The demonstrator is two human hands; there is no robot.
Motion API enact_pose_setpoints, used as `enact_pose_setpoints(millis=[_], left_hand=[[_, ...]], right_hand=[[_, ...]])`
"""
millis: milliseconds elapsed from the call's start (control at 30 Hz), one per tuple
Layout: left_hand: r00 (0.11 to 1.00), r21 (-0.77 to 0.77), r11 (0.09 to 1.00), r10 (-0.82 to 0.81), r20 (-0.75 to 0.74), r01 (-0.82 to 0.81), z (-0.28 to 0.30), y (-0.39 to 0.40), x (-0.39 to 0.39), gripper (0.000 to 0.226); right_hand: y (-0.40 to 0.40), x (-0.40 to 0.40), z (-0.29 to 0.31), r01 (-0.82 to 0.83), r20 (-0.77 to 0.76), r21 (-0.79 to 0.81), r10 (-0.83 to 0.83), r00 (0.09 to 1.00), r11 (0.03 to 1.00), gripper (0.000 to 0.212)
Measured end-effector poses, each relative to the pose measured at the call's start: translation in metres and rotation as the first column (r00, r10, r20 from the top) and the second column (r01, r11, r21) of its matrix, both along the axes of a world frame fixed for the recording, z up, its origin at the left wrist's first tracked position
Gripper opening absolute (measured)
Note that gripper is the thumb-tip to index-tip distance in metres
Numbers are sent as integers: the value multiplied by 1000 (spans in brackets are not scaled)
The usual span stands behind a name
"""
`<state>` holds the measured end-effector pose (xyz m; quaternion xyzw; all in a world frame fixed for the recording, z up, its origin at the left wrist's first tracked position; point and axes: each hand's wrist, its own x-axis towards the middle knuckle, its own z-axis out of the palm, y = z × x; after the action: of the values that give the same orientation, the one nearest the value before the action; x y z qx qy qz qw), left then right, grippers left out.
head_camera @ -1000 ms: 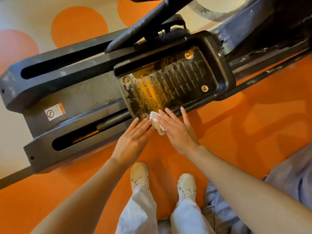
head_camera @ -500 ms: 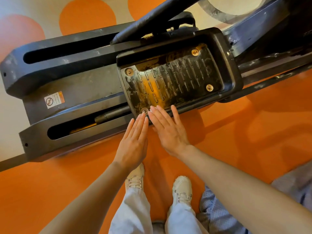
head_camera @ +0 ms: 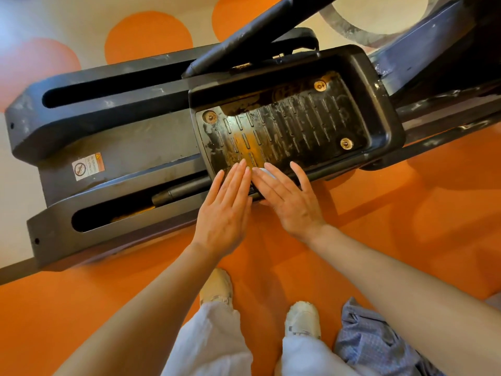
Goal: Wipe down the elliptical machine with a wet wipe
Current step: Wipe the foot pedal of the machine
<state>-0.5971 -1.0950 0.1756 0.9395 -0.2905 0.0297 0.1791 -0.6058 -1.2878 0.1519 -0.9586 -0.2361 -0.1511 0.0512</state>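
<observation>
Below my head camera, at 12 o'clock from my 2 shoes, sits the elliptical machine with its dark, ribbed foot pedal showing worn orange patches. I have both hands flat, fingers straight and together, at the pedal's near rim. My left hand lies just beside my right hand, the fingertips nearly touching. A small white patch of the wet wipe peeks out under my right hand's fingers, pressed against the rim; most of it is hidden. At 9 o'clock from the pedal, a warning sticker sits on the machine's base. An orange floor lies under my feet, and a blue checked cloth hangs at 4 o'clock.
</observation>
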Motion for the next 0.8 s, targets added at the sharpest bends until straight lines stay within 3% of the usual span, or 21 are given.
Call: enact_pose_setpoints(millis=[333, 467, 633, 800], left_hand=[[989, 57, 995, -90, 116, 84, -1, 1, 9, 50], [988, 14, 1000, 8, 153, -10, 0, -11, 7, 48], [978, -17, 996, 86, 192, -84, -9, -19, 7, 49], [953, -43, 987, 158, 259, -152, -11, -26, 9, 50]], right_hand=[[-30, 6, -4, 16, 78, -35, -13, 997, 999, 51], [-19, 9, -2, -28, 111, -29, 31, 993, 999, 46], [-24, 6, 2, -84, 43, 2, 84, 996, 996, 53], [-53, -1, 4, 110, -34, 142, -106, 994, 984, 46]])
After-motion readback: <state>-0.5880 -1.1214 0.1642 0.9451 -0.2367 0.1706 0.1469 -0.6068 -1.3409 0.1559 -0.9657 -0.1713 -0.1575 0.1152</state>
